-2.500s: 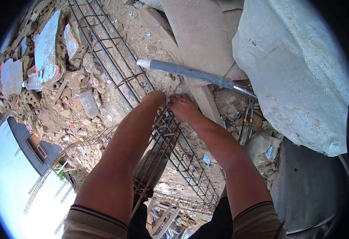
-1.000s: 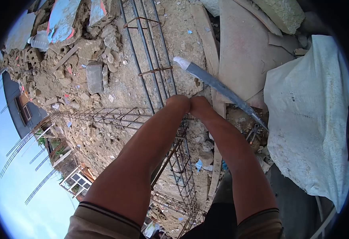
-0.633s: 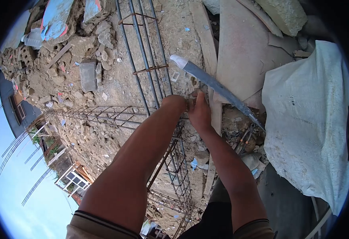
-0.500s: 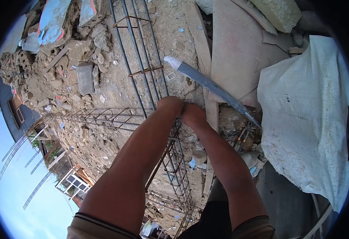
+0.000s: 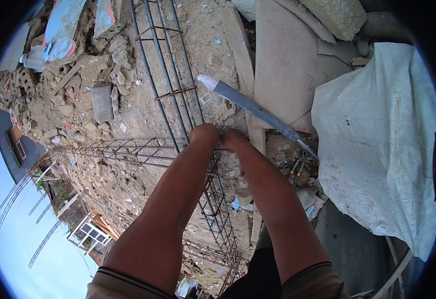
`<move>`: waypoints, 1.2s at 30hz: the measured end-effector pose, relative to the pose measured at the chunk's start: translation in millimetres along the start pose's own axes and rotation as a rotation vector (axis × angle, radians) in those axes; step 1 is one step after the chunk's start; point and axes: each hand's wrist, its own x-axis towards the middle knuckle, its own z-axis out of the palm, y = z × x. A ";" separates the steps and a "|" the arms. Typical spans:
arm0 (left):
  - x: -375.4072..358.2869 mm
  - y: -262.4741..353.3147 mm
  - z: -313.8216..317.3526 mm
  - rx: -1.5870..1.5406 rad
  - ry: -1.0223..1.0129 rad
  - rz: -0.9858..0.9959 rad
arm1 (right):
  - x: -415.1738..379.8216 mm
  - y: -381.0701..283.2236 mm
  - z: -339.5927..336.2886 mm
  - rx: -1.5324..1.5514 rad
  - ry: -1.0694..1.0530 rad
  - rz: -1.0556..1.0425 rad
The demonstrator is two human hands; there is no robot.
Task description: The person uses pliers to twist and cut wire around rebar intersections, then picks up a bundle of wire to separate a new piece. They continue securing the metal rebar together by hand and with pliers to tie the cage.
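My left hand (image 5: 204, 133) and my right hand (image 5: 234, 140) are close together, at the spot where steel rebar cages meet. Both look curled and closed, with their backs toward me. The fingertips, and whatever they grip, are hidden. Beside my left hand run the long bars of one rebar cage (image 5: 171, 74), tied with rusty stirrups. Another cage (image 5: 128, 152) joins from the left, and a third cage (image 5: 218, 209) continues below the hands. To the right of my right hand lies a long grey bar (image 5: 258, 110) with a pale end and a pointed end.
A tool with orange handles (image 5: 297, 170) lies below the bar's pointed end. At right is a large white woven sack (image 5: 367, 129). Flat boards (image 5: 285, 60) lie at the top. Broken bricks and rubble (image 5: 86, 74) cover the left side, with a grey block (image 5: 102, 102) among them.
The view has shifted slightly, so the surroundings sit a little further left. Both hands remain together at the rebar joint, with my right hand turned slightly.
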 end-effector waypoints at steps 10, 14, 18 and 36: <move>4.5 -1.0 -0.8 0.014 -0.021 0.003 | -24.6 -29.6 -12.5 0.054 -0.003 0.128; 8.6 -4.2 6.8 -0.005 0.015 -0.009 | -3.5 -17.7 19.1 0.207 0.102 0.232; 1.5 2.1 -4.0 0.050 -0.036 0.009 | -41.0 -31.0 13.9 0.341 0.191 0.243; 12.0 -10.5 7.9 -0.041 -0.038 0.017 | -32.0 -30.9 -12.7 0.038 0.151 0.164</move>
